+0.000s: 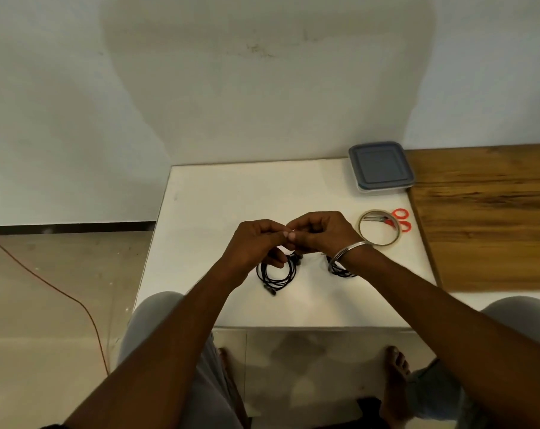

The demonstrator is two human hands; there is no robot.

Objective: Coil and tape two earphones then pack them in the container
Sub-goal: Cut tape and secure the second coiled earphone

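My left hand (256, 243) and my right hand (321, 232) meet fingertip to fingertip above the middle of the white table (231, 193). Between the thumbs and forefingers they pinch a small clear tape strip that is barely visible. A coiled black earphone (276, 275) sits just under my left hand, whose lower fingers curl round its top. The second black earphone coil (340, 270) lies to the right, half hidden by my right wrist and its metal bangle. A closed container with a grey lid (380, 167) stands at the table's far right corner.
A roll of clear tape (378, 227) lies right of my hands. Red-handled scissors (400, 218) lie partly inside and beside it. A wooden surface (485, 212) adjoins the table's right edge. An orange cable (61, 292) runs across the floor on the left. My knees and feet are below the table's near edge.
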